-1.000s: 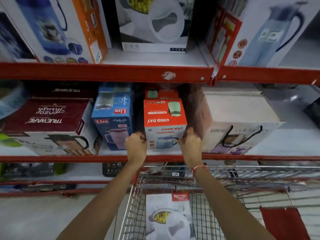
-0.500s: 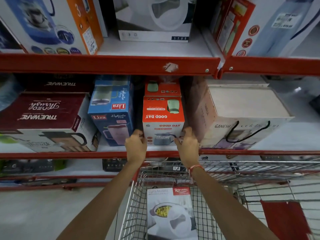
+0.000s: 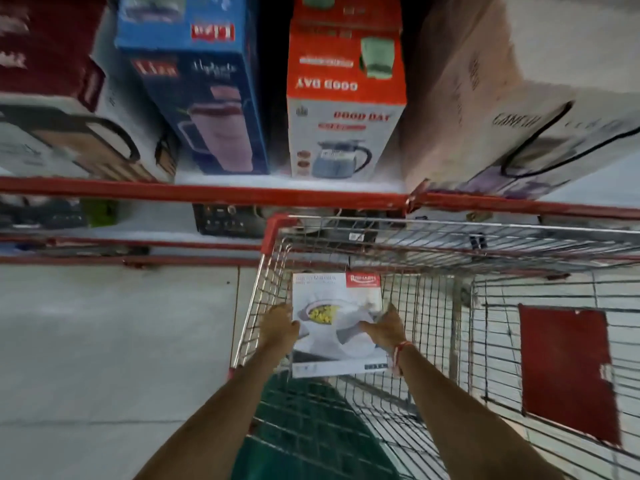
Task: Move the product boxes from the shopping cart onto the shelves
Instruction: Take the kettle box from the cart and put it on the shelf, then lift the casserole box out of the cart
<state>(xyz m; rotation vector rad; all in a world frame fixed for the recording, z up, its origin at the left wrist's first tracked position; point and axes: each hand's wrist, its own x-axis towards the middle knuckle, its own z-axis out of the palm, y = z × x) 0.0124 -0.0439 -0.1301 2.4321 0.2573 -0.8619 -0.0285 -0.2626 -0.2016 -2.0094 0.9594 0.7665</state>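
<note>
A white box (image 3: 337, 351) printed with a serving bowl and a red label stands inside the wire shopping cart (image 3: 450, 237). My left hand (image 3: 277, 327) presses its left edge and my right hand (image 3: 382, 327) presses its right edge, both down in the cart. On the shelf (image 3: 207, 192) above, the orange and white Good Day box (image 3: 346, 109) stands at the front, with the blue Liza box (image 3: 204, 98) to its left and a large brown Ganesh carton (image 3: 485, 109) to its right.
A maroon and white Trueware box (image 3: 52, 109) fills the shelf's left end. Dark boxes (image 3: 225, 220) sit on the lower shelf behind the cart's red corner. A red flap (image 3: 568, 372) hangs in the cart on the right. Grey floor (image 3: 104, 358) lies left of the cart.
Both hands let go of the Good Day box on the shelf and dropped into the cart, closing on the sides of the white bowl box. My view tilted downward.
</note>
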